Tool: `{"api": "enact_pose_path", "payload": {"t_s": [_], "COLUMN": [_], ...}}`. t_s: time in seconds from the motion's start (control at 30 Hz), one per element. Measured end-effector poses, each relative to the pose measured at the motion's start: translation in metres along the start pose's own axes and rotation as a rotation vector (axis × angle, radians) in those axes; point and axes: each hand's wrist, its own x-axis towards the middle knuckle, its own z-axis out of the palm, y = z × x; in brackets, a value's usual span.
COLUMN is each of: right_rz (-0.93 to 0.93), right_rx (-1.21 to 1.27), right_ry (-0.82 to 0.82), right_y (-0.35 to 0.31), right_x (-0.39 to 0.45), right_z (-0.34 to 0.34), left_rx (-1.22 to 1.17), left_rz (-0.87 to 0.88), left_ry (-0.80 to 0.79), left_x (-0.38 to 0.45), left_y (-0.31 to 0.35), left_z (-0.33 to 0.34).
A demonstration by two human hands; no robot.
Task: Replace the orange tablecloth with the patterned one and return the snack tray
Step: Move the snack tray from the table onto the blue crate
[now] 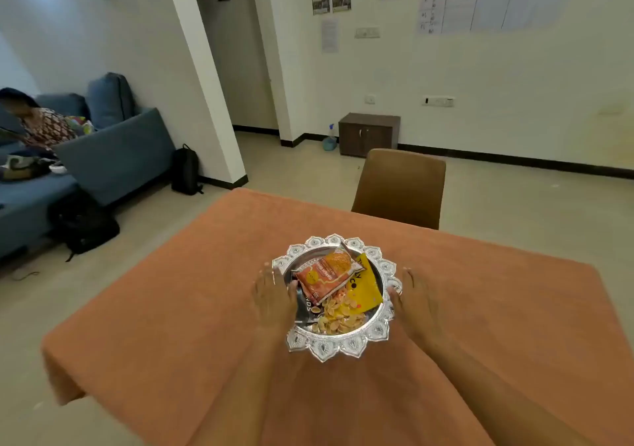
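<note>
Head view, listed left to right: blue sofa (pixel 113 157) with a seated person, black backpack (pixel 185 170) against the pillar, and an orange tablecloth (pixel 171 308) covering the table, a brown chair (pixel 399 188) at its far side. Left hand (pixel 274 299) lay on the left rim of the silver snack tray (pixel 338 347), thumb curled over the edge, gripping it. Tray sat mid-table holding snack packets (pixel 329 275); right hand (pixel 417 303) met its right rim, fingers fairly straight, grip not discernible.
</note>
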Motion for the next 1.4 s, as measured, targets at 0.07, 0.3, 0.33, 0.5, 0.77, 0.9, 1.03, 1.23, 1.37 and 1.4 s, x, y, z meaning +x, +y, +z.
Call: {"api": "enact_pose_path", "payload": {"t_s": [0.07,0.3,0.33,0.5,0.77,0.9,1.03,1.23,1.37,1.4], "right_rz": [0.028,0.061,0.059,0.094,0.144,0.182,0.223,0.341,0.441,0.462], "right_rx": [0.039,-0.029,-0.048,-0.05,-0.057,-0.056,-0.035,-0.043,-0.08,-0.094], "right_ry": [-0.004,-0.023,-0.017,0.007,0.039,0.091,0.157,0.244,0.284,0.291], "right_y": [-0.003,-0.009,-0.007,-0.01,0.009,0.037,0.078,0.161,0.223,0.239], "right_x": [0.011,0.024,0.024,0.03,0.015,-0.013,-0.052,-0.137,-0.201,-0.218], "right_z": [0.008,0.022,0.023,0.02,-0.011,-0.046,-0.087,-0.164,-0.218,-0.231], "left_rx": [-0.011,0.015,0.031,0.036,0.03,-0.001,-0.032,-0.055,-0.085,-0.101], "left_rz": [-0.027,-0.046,-0.054,-0.073,-0.006,0.064,0.163,0.332,0.441,0.466], "left_ry": [-0.033,-0.166,-0.163,-0.159,-0.12,-0.111,-0.115,-0.128,-0.154,-0.164], "left_x": [0.019,0.062,0.065,0.067,0.046,0.019,-0.018,-0.1,-0.171,-0.189], "left_y": [-0.009,-0.02,-0.02,-0.013,0.022,0.059,0.107,0.206,0.275,0.292], "left_z": [0.007,0.03,0.032,0.033,0.02,0.017,0.021,0.034,0.045,0.048]}}
